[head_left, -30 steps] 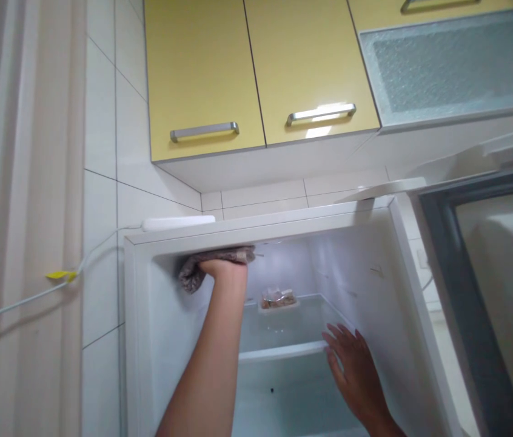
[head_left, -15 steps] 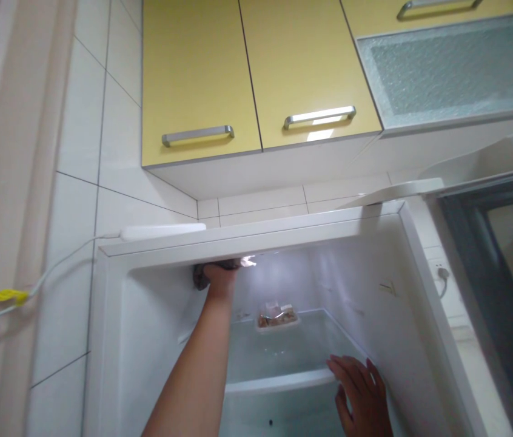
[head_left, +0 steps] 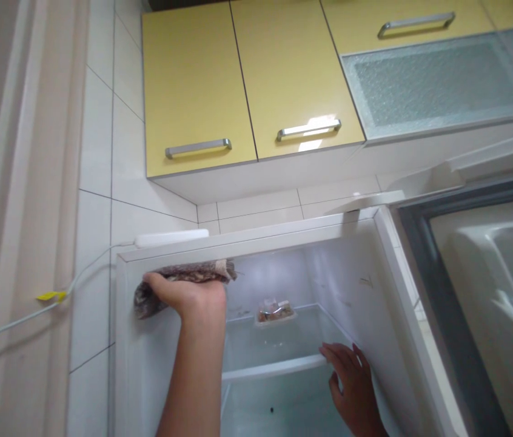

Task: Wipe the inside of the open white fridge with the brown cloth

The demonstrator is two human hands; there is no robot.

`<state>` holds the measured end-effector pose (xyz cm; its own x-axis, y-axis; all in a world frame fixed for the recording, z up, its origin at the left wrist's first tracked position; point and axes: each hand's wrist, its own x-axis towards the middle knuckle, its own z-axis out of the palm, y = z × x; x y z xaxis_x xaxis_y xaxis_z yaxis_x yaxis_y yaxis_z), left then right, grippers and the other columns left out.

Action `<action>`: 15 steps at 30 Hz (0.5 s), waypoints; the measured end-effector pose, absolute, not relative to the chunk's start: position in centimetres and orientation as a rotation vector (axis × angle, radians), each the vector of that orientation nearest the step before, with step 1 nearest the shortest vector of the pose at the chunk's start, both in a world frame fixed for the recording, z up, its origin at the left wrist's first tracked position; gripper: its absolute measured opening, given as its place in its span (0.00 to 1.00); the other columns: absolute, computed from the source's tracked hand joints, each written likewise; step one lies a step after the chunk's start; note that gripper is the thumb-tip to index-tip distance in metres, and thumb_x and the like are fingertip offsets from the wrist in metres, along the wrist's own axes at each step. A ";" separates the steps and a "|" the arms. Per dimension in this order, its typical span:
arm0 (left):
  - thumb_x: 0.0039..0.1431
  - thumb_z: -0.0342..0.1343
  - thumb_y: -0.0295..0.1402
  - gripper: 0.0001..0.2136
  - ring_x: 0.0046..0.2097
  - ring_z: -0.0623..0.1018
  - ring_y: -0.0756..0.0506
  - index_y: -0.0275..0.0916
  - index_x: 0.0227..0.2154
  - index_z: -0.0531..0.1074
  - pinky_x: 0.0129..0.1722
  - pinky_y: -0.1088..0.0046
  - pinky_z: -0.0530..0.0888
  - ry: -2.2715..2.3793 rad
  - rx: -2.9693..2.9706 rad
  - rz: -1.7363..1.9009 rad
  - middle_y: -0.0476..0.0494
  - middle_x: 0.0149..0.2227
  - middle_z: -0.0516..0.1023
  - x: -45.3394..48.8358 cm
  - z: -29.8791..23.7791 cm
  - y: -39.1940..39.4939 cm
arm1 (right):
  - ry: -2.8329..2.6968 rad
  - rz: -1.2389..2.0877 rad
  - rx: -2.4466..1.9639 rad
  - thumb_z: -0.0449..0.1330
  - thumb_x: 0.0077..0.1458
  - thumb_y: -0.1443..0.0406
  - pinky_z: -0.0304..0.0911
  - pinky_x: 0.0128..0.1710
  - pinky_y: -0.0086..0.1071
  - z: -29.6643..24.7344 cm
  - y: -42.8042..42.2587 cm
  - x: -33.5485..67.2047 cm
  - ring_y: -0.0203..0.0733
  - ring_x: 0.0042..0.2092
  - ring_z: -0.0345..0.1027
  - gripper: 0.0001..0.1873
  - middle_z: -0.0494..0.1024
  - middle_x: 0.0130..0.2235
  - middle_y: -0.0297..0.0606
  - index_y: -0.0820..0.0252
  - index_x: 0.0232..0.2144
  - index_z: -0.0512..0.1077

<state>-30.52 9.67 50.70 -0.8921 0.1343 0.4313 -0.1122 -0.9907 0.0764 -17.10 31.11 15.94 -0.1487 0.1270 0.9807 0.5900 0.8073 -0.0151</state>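
My left hand [head_left: 187,296] presses a brown-grey cloth [head_left: 179,274] up against the ceiling of the open white fridge [head_left: 247,238], near its front left corner; the fingers are folded over the cloth. My right hand [head_left: 352,381] rests with fingers spread on the front edge of the glass shelf [head_left: 270,366], holding nothing. A small clear tray of food [head_left: 275,311] sits at the back of that shelf.
The fridge door [head_left: 479,291] stands open at the right. Yellow wall cabinets [head_left: 247,79] with metal handles hang above. A white cable with a yellow tag [head_left: 51,296] runs along the tiled wall at the left, and a white flat device [head_left: 170,238] lies on the fridge top.
My left hand has slid the cloth along the fridge ceiling from deeper inside toward the front left corner. My right hand stays on the shelf edge.
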 end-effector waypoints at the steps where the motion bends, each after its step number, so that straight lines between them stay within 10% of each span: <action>1: 0.66 0.34 0.52 0.28 0.60 0.77 0.34 0.45 0.44 0.77 0.58 0.42 0.74 0.079 0.630 2.963 0.42 0.51 0.83 -30.1 51.0 9.7 | -1.696 -0.442 -0.559 0.50 0.50 0.78 0.49 0.65 0.47 15.9 31.1 -17.1 0.42 0.54 0.73 0.33 0.82 0.51 0.30 0.50 0.56 0.66; 15: 0.63 0.31 0.58 0.35 0.54 0.80 0.34 0.40 0.39 0.79 0.53 0.44 0.76 0.071 0.832 2.655 0.38 0.43 0.85 -36.1 50.1 20.1 | -1.641 -0.432 -0.543 0.51 0.51 0.78 0.47 0.65 0.49 15.3 31.7 -17.9 0.43 0.52 0.72 0.29 0.82 0.48 0.32 0.51 0.53 0.69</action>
